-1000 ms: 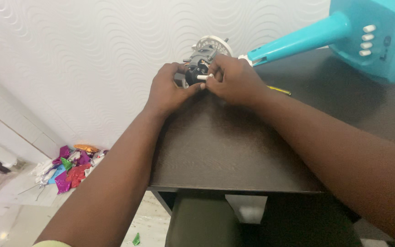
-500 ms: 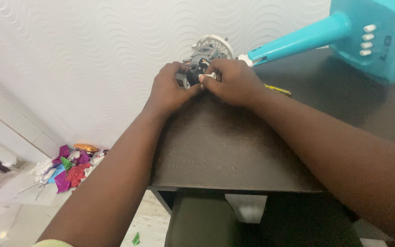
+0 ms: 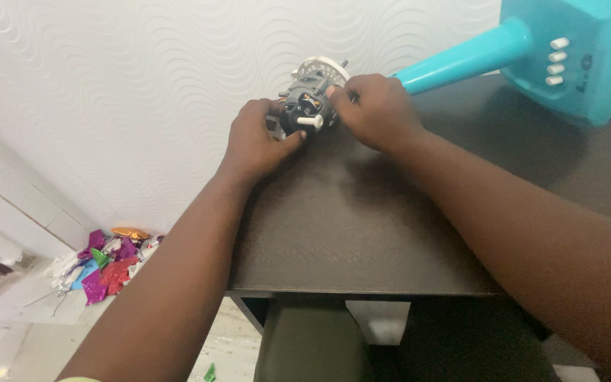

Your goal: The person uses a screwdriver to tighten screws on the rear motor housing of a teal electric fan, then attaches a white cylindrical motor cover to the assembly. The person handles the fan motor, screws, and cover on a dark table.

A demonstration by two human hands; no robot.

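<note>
Near edge first: dark wooden table (image 3: 348,233), both forearms stretched across it to the far left corner. Left hand (image 3: 254,141) cupped around the near side of the small grey fan motor (image 3: 305,106), fingers curled on its housing. Right hand (image 3: 380,110) grips the motor's far right side, fingertips pinched at the body; what they pinch I cannot tell. The motor sits right at the table's back corner, next to the wall (image 3: 143,85), white shaft knob (image 3: 311,121) sticking out toward the viewer.

Risk, as I judge it: the motor is close to the corner edge, so a hard twist or slipped grip could push it off toward the floor. Small loose parts could drop too.

Behind it, a white round grille piece (image 3: 323,68) is half hidden by the motor. The turquoise fan stand (image 3: 532,49) lies across the far right, cut off by the frame. Foil scraps (image 3: 107,262) on the floor, too blurred to identify.
</note>
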